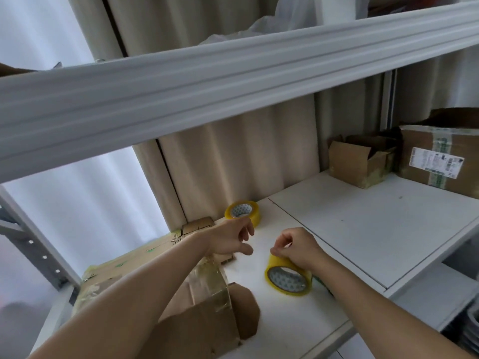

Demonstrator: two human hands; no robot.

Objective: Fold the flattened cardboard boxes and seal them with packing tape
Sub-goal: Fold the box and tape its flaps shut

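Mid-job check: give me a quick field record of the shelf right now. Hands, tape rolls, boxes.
left hand: fingers loosely curled, holding nothing, above the flattened box
right hand: pinching at the top of the near tape roll
near tape roll: yellow, standing on edge on the shelf
far tape roll: yellow, untouched, near the curtain
flattened box: lying at the left, old tape across it
shelf: white
open box: small, at the back right, flaps up
labelled box: taped, far right
tape end pulled: cannot tell
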